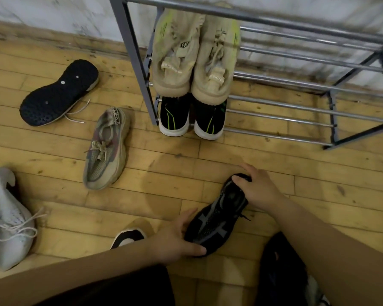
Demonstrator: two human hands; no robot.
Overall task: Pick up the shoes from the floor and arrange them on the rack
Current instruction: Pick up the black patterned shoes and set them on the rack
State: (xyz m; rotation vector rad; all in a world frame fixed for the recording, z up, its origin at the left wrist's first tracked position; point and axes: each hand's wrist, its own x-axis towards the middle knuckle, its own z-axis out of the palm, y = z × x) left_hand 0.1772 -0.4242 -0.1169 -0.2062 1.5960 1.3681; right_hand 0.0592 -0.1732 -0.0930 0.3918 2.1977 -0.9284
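Note:
A black mesh sneaker (pixel 219 219) with grey stripes lies on the wooden floor in front of me. My left hand (pixel 175 237) grips its toe end and my right hand (pixel 259 188) grips its heel. The grey metal rack (pixel 296 76) stands at the back. A beige pair (pixel 195 62) sits on its upper tier and a black pair with green lines (pixel 190 118) on the lower tier, both at the left end. A black shoe (pixel 58 93) lies sole-up on the floor at the left. Near it lies a tan sneaker (pixel 106 151).
A white knit sneaker (pixel 5 217) lies at the far left edge. A black and white shoe (pixel 128 236) peeks out behind my left forearm. A dark shape (pixel 283 268) sits at the bottom right. The rack's right side shows bare rails. A pale wall runs behind.

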